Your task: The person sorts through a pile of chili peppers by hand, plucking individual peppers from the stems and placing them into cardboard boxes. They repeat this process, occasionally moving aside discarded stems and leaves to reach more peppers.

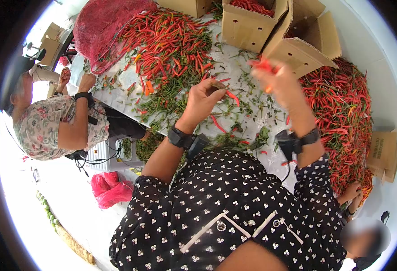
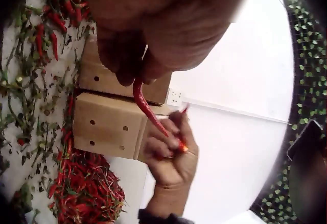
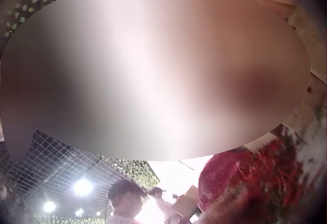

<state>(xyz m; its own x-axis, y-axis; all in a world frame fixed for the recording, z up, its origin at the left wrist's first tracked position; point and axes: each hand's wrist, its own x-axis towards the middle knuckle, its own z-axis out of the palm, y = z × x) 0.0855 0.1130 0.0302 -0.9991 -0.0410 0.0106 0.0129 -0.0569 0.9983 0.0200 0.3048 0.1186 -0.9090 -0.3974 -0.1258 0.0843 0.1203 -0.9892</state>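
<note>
My left hand (image 1: 200, 103) pinches a red chili pepper (image 1: 233, 98) between thumb and fingers over the middle of the table. In the left wrist view that chili (image 2: 145, 106) hangs curved from the fingertips, its tip overlapping my right hand (image 2: 176, 165). Raised to the right in the head view, my right hand (image 1: 283, 86) has its fingers curled round several red chilies (image 1: 264, 66), blurred there. A big blur covers most of the right wrist view and hides the hand's work. Green stems and loose chilies lie on the table beneath both hands.
A heap of red chilies (image 1: 166, 43) lies beside a red mesh sack (image 1: 105, 29) at the back left. Cardboard boxes (image 1: 248, 29) stand at the back right, above a larger chili pile (image 1: 340, 115). One person (image 1: 67, 122) works at the left; another's hand (image 1: 353, 192) reaches in at the right.
</note>
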